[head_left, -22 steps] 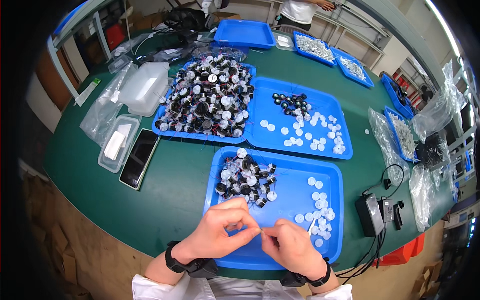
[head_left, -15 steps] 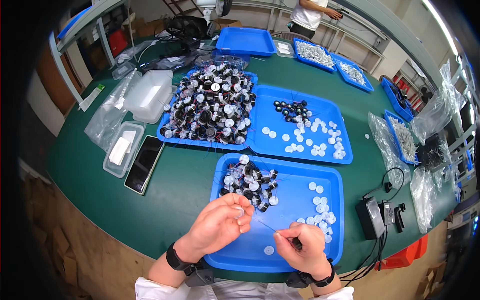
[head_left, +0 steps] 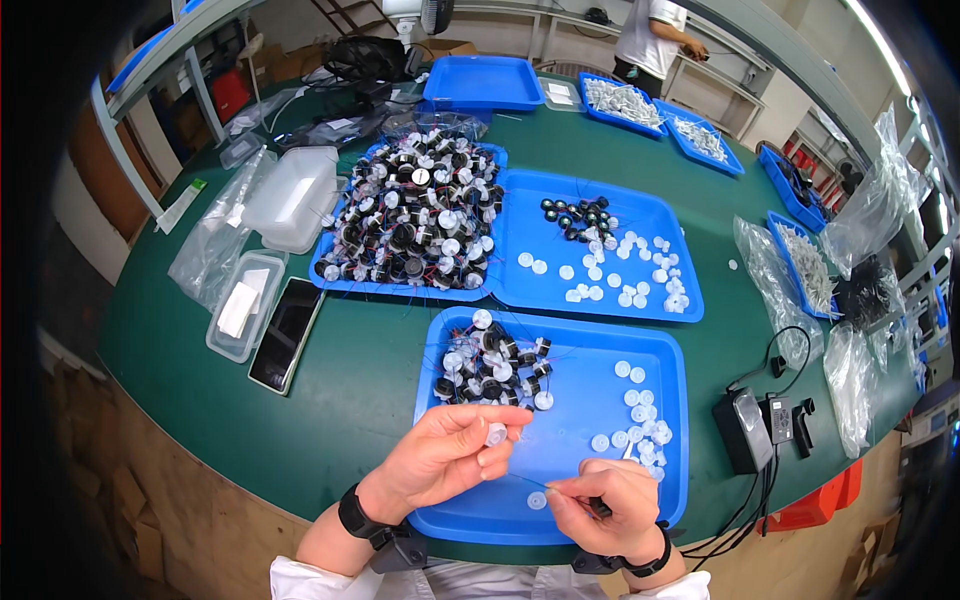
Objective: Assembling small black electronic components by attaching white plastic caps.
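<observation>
My left hand (head_left: 440, 455) is over the near blue tray (head_left: 560, 345), with a small translucent white plastic disc (head_left: 496, 434) pinched between thumb and fingers. To its right, my right hand (head_left: 610, 505) is closed, thumb and forefinger pinching a thin dark wire (head_left: 530, 482) that points toward the left hand. A dark piece (head_left: 600, 507) shows in the curl of the right hand; its kind is mostly hidden. One loose white disc (head_left: 537, 500) lies between the hands. Behind the left hand is a heap of small black motors with wires and white discs (head_left: 495, 365).
More white discs (head_left: 640, 412) lie at the near tray's right side. Beyond stand a heaped tray of wired motors (head_left: 415, 215) and a tray of black parts and discs (head_left: 600, 180). A phone (head_left: 287, 335) lies left, power adapters (head_left: 742, 435) right. Another person (head_left: 650, 40) stands far back.
My left hand has moved slightly right and turned, so the disc in it shows more. The right hand has shifted a little lower with the wire. The view has shifted slightly.
</observation>
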The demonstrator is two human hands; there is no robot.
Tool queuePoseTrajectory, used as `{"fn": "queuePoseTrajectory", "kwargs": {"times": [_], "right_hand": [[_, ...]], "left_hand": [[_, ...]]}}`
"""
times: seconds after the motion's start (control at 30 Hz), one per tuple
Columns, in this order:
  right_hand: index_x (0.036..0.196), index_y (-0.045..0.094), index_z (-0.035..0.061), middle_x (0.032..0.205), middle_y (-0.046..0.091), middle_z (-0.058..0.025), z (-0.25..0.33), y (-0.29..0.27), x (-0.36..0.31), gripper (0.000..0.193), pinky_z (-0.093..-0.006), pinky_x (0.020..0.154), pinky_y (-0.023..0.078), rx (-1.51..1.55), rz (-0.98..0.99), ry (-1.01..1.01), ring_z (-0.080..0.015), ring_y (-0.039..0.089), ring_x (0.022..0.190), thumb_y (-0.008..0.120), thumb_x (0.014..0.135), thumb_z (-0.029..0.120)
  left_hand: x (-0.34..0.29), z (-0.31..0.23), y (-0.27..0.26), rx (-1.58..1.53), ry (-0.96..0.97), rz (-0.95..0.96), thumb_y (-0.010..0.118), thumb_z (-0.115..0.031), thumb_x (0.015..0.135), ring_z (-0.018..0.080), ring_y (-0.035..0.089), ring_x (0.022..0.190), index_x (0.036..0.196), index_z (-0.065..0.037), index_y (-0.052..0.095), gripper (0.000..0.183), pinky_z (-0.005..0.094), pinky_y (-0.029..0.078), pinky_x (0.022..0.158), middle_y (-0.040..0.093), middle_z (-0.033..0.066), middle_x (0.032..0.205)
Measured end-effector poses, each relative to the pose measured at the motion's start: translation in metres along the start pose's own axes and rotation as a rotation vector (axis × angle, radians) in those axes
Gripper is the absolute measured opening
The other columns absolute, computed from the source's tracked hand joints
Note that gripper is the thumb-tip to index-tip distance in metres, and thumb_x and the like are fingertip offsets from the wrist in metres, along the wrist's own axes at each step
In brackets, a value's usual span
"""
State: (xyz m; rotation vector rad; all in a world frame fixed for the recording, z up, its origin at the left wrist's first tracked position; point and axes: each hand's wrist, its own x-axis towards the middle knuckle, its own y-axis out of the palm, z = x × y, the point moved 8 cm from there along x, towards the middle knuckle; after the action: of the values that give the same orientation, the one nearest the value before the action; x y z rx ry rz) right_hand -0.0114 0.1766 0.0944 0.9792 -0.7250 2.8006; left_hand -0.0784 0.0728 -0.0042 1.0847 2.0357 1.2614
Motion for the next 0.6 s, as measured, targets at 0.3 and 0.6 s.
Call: {"fn": "queuePoseTrajectory", "kwargs": {"times": [0.3, 0.6], "right_hand": [[0.078, 0.060, 0.0009, 0.050, 0.044, -0.0002, 0.011, -0.002, -0.003, 0.018, -0.0246, 0.034, 0.027, -0.264, -0.015, -0.112, -0.0119, 0.040, 0.038, 0.070, 0.063, -0.002], [0.081, 0.062, -0.0029, 0.054, 0.043, 0.0011, 0.024, 0.003, -0.006, 0.023, -0.0220, 0.035, 0.026, -0.477, -0.024, -0.299, -0.0106, 0.039, 0.040, 0.068, 0.059, -0.002]], "left_hand": [[-0.002, -0.004, 0.014, -0.005, 0.055, 0.161, 0.052, -0.012, 0.090, 0.0155, 0.053, 0.083, 0.122, 0.007, 0.045, 0.038, 0.0344, 0.047, 0.079, 0.053, 0.0133, 0.104], [-0.001, -0.002, 0.012, 0.127, 0.110, 0.073, 0.055, -0.003, 0.087, 0.0232, 0.058, 0.091, 0.113, 0.004, 0.053, 0.028, 0.0375, 0.050, 0.082, 0.055, 0.0159, 0.104]]}}
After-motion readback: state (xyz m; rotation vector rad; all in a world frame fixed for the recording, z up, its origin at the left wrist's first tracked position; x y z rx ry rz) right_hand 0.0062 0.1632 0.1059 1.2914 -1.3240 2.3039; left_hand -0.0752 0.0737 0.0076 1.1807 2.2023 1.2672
